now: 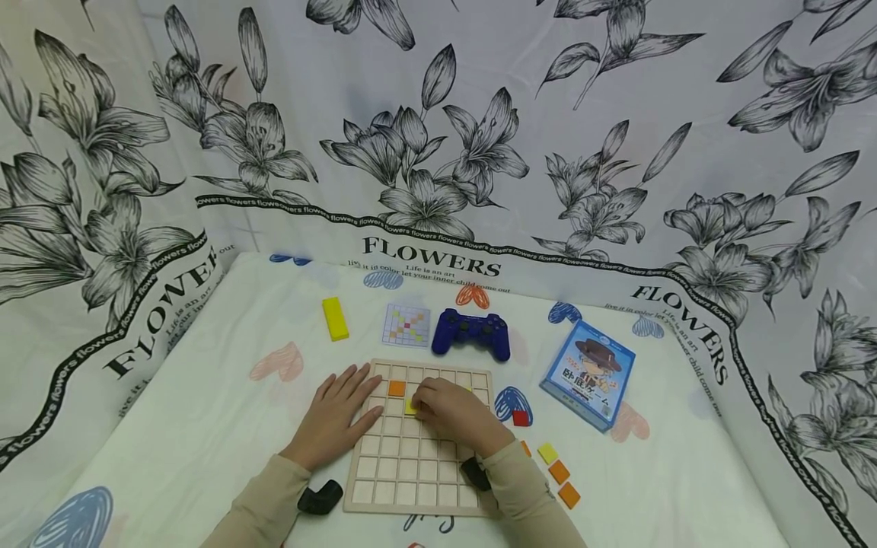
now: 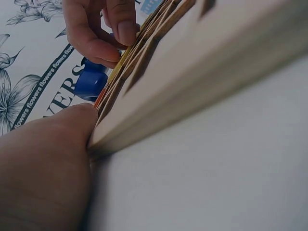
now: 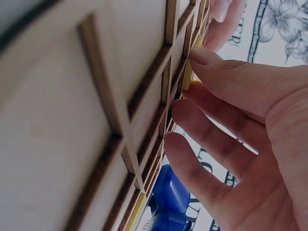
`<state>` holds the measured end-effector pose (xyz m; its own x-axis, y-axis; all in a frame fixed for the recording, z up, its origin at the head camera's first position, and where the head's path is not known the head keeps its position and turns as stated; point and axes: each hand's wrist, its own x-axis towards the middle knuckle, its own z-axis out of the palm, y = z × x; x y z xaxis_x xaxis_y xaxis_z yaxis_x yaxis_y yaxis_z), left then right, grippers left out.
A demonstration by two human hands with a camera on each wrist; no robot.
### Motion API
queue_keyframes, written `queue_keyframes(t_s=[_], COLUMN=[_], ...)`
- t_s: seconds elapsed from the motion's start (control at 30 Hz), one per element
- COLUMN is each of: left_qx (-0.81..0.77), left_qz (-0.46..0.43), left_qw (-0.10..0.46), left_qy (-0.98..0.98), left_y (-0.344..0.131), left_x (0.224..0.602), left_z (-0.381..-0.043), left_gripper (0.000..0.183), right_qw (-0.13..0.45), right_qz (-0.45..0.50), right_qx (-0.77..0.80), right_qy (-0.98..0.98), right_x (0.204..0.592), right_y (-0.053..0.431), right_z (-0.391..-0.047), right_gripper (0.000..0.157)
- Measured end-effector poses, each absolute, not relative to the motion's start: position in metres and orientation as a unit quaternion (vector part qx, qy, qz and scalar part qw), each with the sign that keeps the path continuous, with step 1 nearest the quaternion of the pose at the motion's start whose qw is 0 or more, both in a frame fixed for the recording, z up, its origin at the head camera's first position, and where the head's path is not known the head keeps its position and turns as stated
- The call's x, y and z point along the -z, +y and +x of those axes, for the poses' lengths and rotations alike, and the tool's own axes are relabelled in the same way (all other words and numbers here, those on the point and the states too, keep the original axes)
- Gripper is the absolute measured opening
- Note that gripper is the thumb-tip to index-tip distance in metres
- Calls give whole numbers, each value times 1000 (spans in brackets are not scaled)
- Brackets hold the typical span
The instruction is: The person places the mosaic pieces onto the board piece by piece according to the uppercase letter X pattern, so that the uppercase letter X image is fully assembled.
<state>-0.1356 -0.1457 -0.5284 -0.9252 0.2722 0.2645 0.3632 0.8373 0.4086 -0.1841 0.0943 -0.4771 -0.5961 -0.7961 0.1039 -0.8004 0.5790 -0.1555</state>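
A wooden grid board [image 1: 384, 491] lies in front of me, with an orange tile [image 1: 396, 389] in an upper-left cell. My left hand [image 1: 336, 417] rests along the board's left edge, its fingers extended. Over the upper middle of the grid, my right hand [image 1: 452, 411] pinches a yellow tile [image 1: 409, 407] at a cell just below and right of the orange one. The right wrist view shows the thumb and index finger at that yellow tile [image 3: 187, 79], the other fingers loosely bent. Another yellow tile [image 1: 469, 389] shows partly behind the right hand.
Right of the board lie a red tile [image 1: 521, 418], a loose yellow tile [image 1: 547, 454] and several orange tiles [image 1: 559, 472]. Behind it are a yellow block [image 1: 335, 319], a pattern card [image 1: 406, 325] and a blue game controller [image 1: 471, 335]. A blue box [image 1: 589, 375] lies farther right.
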Motion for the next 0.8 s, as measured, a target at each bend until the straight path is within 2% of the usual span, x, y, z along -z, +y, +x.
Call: queue_keyframes(t_s=[0.23, 0.47, 0.6, 0.8], left_qx=[230, 230, 230, 229], left_qz=[-167, -173, -171, -174], left_qw=[100, 110, 107, 106], left_qy=[-954, -951, -952, -952], left_y=[-146, -145, -147, -147], left_x=[529, 534, 536, 535], left_z=[-136, -138, -137, -138], left_gripper=[58, 58, 59, 59], right_qw=[33, 6, 6, -9], right_qz=[461, 433, 399, 305], right_qx=[-98, -79, -66, -75], right_qy=[-882, -898, -914, -949], right_x=[478, 467, 452, 440], right_y=[94, 102, 126, 189], right_z=[-185, -181, -170, -142], right_gripper=[10, 20, 26, 30])
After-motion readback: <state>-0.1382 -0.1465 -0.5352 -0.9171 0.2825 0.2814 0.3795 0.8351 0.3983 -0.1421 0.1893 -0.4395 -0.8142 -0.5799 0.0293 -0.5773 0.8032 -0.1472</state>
